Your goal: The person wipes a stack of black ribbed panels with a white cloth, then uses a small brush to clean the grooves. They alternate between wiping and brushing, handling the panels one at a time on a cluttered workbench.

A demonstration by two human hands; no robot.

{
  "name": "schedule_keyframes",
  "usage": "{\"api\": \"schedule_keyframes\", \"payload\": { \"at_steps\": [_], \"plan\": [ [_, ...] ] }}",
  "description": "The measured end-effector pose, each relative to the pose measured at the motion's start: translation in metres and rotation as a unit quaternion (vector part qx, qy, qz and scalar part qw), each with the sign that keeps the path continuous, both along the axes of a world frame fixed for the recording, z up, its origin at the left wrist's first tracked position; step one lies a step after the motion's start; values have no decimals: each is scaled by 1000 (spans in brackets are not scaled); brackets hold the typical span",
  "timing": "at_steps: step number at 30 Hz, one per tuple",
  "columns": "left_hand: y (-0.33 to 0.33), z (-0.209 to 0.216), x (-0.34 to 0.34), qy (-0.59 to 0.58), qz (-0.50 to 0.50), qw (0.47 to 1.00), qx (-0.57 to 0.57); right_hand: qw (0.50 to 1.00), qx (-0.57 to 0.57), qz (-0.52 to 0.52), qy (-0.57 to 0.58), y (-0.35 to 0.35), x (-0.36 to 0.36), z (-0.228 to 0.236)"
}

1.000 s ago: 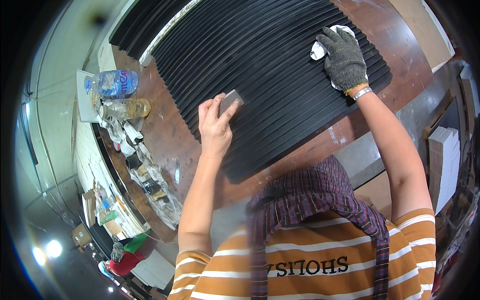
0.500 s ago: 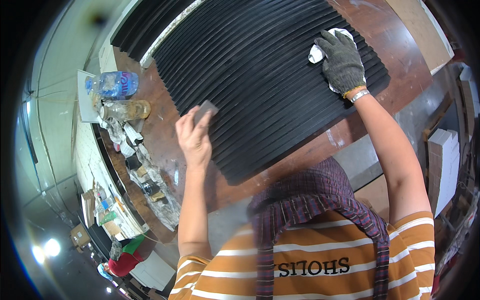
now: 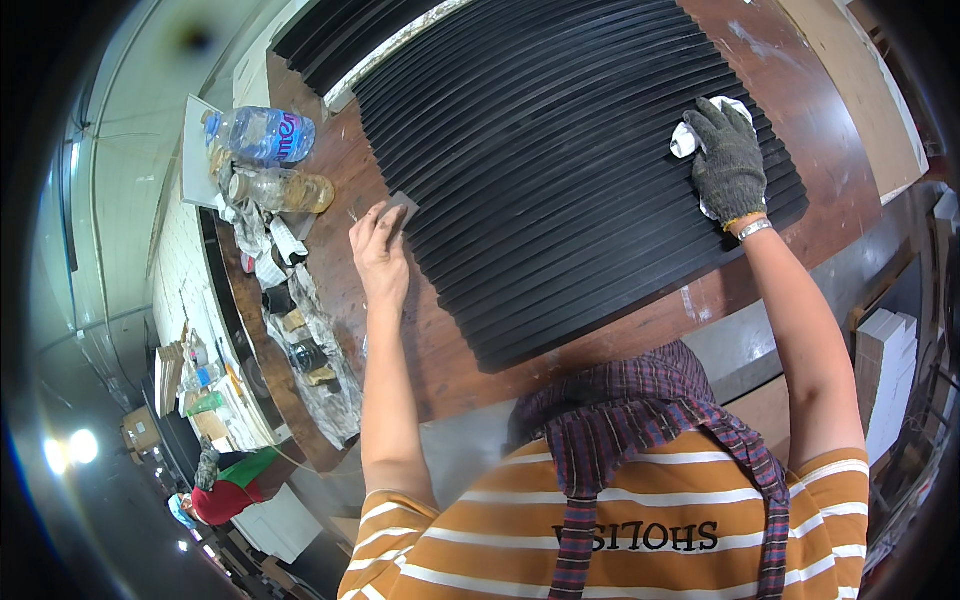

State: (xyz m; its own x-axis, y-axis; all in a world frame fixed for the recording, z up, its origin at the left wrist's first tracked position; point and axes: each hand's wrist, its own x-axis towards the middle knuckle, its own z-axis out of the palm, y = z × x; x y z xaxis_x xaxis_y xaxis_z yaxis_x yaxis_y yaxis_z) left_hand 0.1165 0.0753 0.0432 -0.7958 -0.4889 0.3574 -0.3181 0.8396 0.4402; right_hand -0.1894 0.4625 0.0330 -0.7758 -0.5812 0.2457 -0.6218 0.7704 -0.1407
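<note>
A row of long black ridged strips (image 3: 560, 190) lies side by side on a brown tabletop (image 3: 440, 385). My left hand (image 3: 381, 252), bare, pinches a small grey block (image 3: 403, 211) at the left ends of the strips. Whether the block touches them I cannot tell. On the right part of the strips rests my right hand (image 3: 728, 165), in a dark grey knit glove. It is closed over a crumpled white cloth (image 3: 684, 141), which shows past the fingers and beside the palm.
At the left stand a clear blue-labelled bottle (image 3: 265, 136) and a cloudy bottle lying down (image 3: 285, 190). Rags and small blocks (image 3: 310, 355) line the left table edge. More black strips (image 3: 345, 40) lie beyond a pale bar (image 3: 390, 50). A co-worker in red (image 3: 225, 495) is far left.
My left hand has moved left over the strips with the grey block, to their ends. The right hand stays on the cloth near the right end. The whole view has shifted slightly.
</note>
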Motion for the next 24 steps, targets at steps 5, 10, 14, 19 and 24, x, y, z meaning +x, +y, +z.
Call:
{"api": "schedule_keyframes", "payload": {
  "at_steps": [5,10,14,19,24],
  "plan": [
    [-13,3,-7,-14,-54,998,-10,1000,-6,-1,9,0,-1,-2],
    [-22,4,-9,-16,-77,997,3,1000,6,-2,1,-1,-1,-1],
    [-24,7,-10,-22,-89,996,11,1000,8,-2,3,-1,0,1],
    [-28,10,-12,33,-94,995,0,1000,-5,5,-7,-1,0,2],
    [-31,9,-7,-16,-85,995,57,1000,11,2,6,0,0,2]
  ]
}}
